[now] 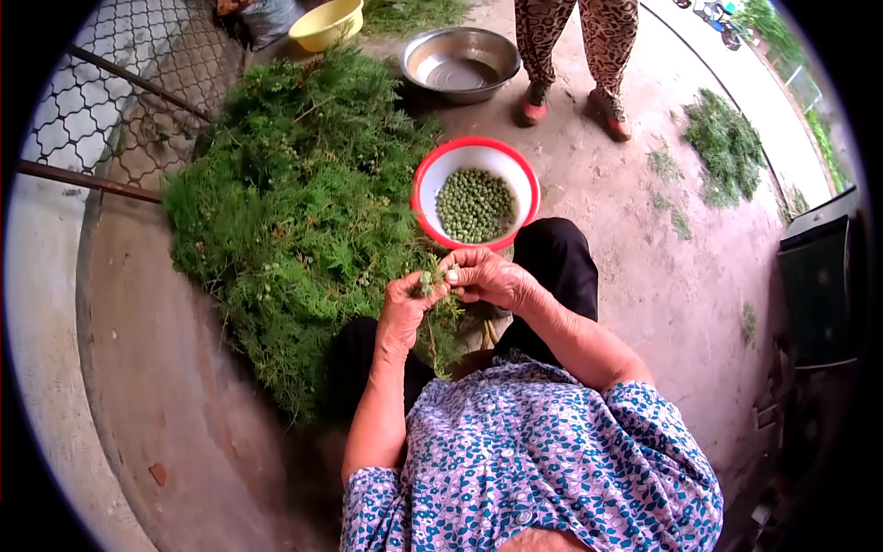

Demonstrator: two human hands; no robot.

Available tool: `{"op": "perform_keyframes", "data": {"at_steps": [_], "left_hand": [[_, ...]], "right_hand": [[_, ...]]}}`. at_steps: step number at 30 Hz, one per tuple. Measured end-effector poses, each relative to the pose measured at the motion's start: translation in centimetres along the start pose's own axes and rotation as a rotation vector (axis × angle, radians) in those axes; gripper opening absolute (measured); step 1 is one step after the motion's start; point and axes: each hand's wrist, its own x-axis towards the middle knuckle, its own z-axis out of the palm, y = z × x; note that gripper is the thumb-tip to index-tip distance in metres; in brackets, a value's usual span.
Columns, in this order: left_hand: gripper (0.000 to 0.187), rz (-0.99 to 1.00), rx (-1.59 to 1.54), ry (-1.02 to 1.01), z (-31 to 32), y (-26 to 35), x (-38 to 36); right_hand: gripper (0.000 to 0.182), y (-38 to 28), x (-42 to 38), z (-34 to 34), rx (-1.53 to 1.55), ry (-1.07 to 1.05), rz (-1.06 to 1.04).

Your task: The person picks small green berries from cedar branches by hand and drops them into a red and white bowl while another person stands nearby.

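Above my lap, my left hand (402,311) is closed round an evergreen sprig (427,281) bearing pale green cones. The fingertips of my right hand (494,280) pinch at the cone end of that same sprig, touching my left fingers; exactly what lies between them is partly hidden. Just beyond both hands stands a white basin with a red rim (418,189). Many small round green cones (474,204) cover its bottom. To the left, a large heap of feathery evergreen branches (303,212) reaches up to the basin and my left forearm.
A metal basin (501,57) and a yellow basin (324,28) sit at the back. Another person's legs (607,41) stand behind the red-rimmed basin. Loose green branches (724,147) lie at right on the concrete floor (644,239). A dark box-like object (819,285) borders the right side.
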Motion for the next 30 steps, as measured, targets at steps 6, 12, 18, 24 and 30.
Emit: {"op": "perform_keyframes", "data": {"at_steps": [6, 12, 18, 24, 30], "left_hand": [[0.011, -0.017, -0.049, 0.183, 1.2, -0.2, 0.2], [0.007, -0.046, -0.056, 0.236, 1.0, -0.1, -0.9], [0.017, -0.026, 0.055, 0.363, 0.5, -0.3, -1.5], [0.017, -0.002, 0.143, 0.333, 0.5, -0.6, -1.3], [0.018, 0.007, 0.186, 0.388, 0.7, -0.1, -1.7]], "right_hand": [[0.008, 1.1, 0.6, 2.0, -0.012, 0.308, -0.088], [0.016, 1.5, 1.9, -3.4, 0.131, 0.543, -0.188], [0.013, -0.7, 4.2, -10.9, 0.209, 0.437, -0.527], [0.040, -5.6, 1.7, -8.1, -0.524, 0.699, -0.435], [0.041, -7.6, 1.4, -8.1, 0.205, 0.594, -0.565]]}}
